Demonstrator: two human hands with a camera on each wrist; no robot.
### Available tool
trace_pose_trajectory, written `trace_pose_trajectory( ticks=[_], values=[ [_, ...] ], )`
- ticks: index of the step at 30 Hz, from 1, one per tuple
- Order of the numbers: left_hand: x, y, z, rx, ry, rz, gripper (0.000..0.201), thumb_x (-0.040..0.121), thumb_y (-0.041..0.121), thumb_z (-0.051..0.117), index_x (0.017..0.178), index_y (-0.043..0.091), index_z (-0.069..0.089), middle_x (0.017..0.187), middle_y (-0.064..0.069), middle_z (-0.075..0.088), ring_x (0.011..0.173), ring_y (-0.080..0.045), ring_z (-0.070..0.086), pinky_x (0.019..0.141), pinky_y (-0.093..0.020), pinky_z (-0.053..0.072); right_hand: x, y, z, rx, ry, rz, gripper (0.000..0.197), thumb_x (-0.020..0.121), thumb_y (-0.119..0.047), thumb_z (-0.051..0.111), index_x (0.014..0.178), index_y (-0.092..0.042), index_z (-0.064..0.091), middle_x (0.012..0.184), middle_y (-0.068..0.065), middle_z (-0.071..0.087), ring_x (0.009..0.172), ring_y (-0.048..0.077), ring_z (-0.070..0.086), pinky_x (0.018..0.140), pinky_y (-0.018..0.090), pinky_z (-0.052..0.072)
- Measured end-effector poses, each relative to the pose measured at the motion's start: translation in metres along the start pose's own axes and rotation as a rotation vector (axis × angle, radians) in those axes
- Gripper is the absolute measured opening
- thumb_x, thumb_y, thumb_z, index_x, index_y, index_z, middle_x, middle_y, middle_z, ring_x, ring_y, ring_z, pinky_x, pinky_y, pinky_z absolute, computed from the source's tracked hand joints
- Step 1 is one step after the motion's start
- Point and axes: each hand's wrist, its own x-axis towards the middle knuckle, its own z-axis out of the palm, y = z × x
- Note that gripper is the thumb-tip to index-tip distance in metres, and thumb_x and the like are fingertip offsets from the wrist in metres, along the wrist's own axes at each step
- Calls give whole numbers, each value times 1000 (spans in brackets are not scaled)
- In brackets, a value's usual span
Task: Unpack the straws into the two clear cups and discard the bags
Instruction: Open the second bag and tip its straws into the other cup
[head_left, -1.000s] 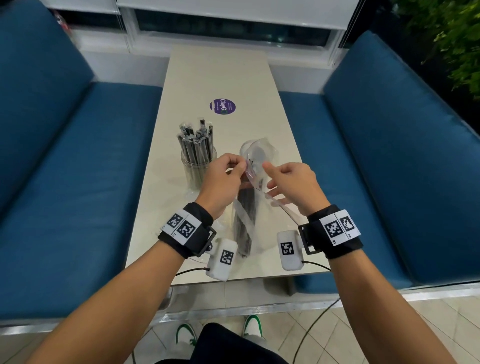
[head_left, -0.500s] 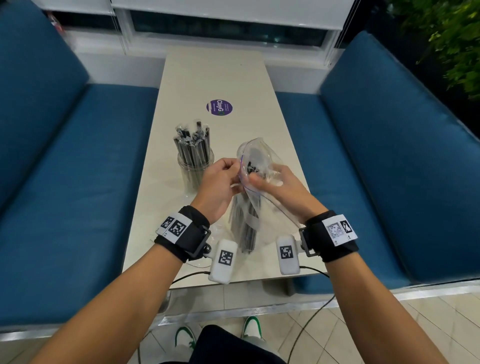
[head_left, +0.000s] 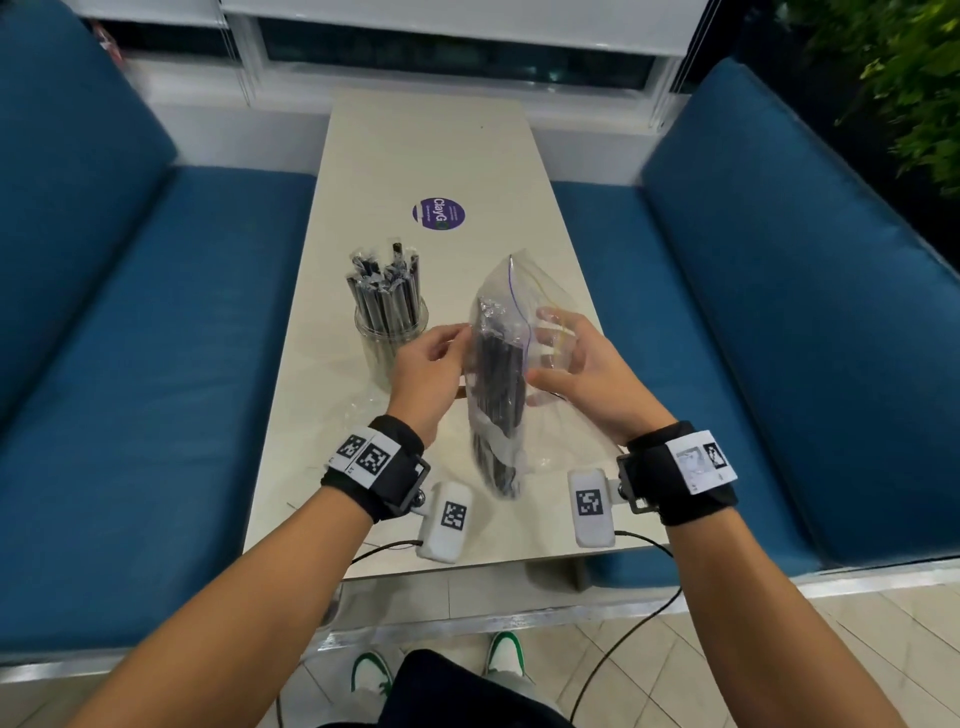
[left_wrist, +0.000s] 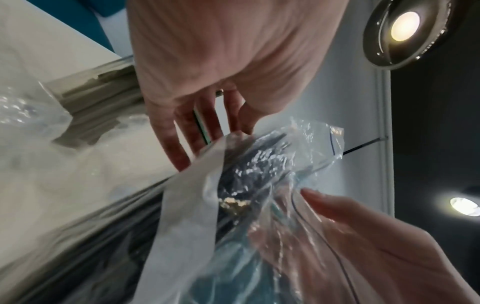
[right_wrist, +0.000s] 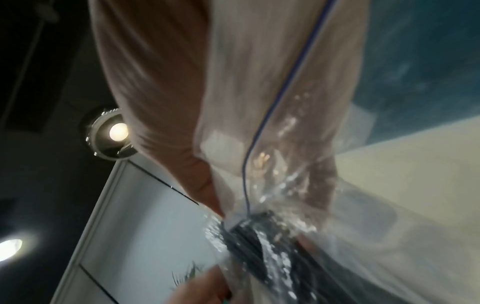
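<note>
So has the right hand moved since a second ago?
Yes. The right hand has opened and spread the zip bag rightwards, away from the cup of straws.

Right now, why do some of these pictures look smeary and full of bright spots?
Head view: mostly sharp, edges bowed by the wide lens; the bag held by the left hand and right hand is slightly smeared. Left wrist view: ceiling lamps flare, and the straws blur behind glinting plastic. Right wrist view: heavy blur, glare on the bag.
</note>
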Motion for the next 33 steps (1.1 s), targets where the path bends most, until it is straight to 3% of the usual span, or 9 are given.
trace_pose_trajectory(
  ticks=[3, 6, 9, 13, 18, 21, 23, 28, 33],
  values=[
    [0, 4, 8, -85, -26, -7, 22, 103, 11, 65, 119, 25, 72, 110, -22, 78, 97, -30, 77, 87, -58, 65, 2, 5, 10, -162, 27, -82, 53, 91, -10, 77, 133, -28, 50, 136, -13, 59, 127, 7, 59, 113, 40, 48],
    [-1, 10, 13, -139, -82, -40, 43, 102, -5, 51, 120, 30, 68, 100, -26, 74, 87, -27, 75, 70, -42, 64, 2, 11, 18, -235, 26, -119, 66, 87, -38, 80, 142, -27, 45, 141, -9, 61, 130, 10, 58, 110, 33, 47],
    [-2, 14, 13, -198, -113, -78, 35, 103, -2, 49, 116, 21, 72, 91, -12, 77, 77, -24, 75, 68, -39, 61, 6, 12, 17, -251, 85, -162, 69, 86, -28, 85, 143, -22, 48, 136, -7, 65, 125, 9, 62, 99, 19, 47],
    [0, 13, 9, -216, -156, -128, 22, 106, 29, 63, 106, 10, 74, 95, -8, 76, 80, -24, 73, 68, -38, 63, 9, 17, 12, -252, 115, -153, 74, 79, -28, 88, 139, -19, 46, 132, -4, 64, 121, 11, 64, 98, 27, 51],
    [2, 7, 8, -218, -73, -46, 11, 105, 0, 59, 107, 8, 66, 97, -13, 69, 76, -21, 73, 58, -35, 62, 9, 15, 17, -256, 57, -125, 74, 79, -28, 89, 137, -21, 44, 123, -13, 63, 110, 5, 67, 86, 30, 60],
    [0, 7, 8, -240, -111, -29, 50, 100, -15, 53, 135, 19, 57, 101, -20, 69, 75, -23, 76, 65, -40, 64, 13, 14, 18, -250, 169, -141, 66, 77, -14, 84, 134, -15, 49, 117, -7, 65, 94, -5, 65, 78, 15, 52],
    [-4, 12, 10, -202, -106, -2, 52, 99, -15, 49, 137, 19, 61, 105, -23, 70, 73, -21, 74, 64, -37, 64, 14, 15, 20, -210, 203, -160, 66, 74, -12, 81, 133, -14, 52, 117, -4, 67, 91, -9, 65, 76, 7, 49],
    [-5, 18, 8, -166, -66, 21, 25, 103, 31, 69, 104, 9, 80, 101, -17, 77, 79, -21, 75, 70, -33, 62, 14, 14, 21, -146, 184, -165, 62, 81, -4, 80, 134, -15, 50, 122, 2, 66, 105, 9, 68, 82, 17, 55],
    [1, 19, 8, -88, -23, 35, 18, 97, 25, 76, 82, 16, 78, 87, -3, 78, 92, -19, 71, 96, -40, 59, 12, 14, 24, -167, 127, -157, 63, 84, -8, 80, 134, -19, 44, 118, -3, 65, 100, 5, 68, 79, 16, 56]
  ],
)
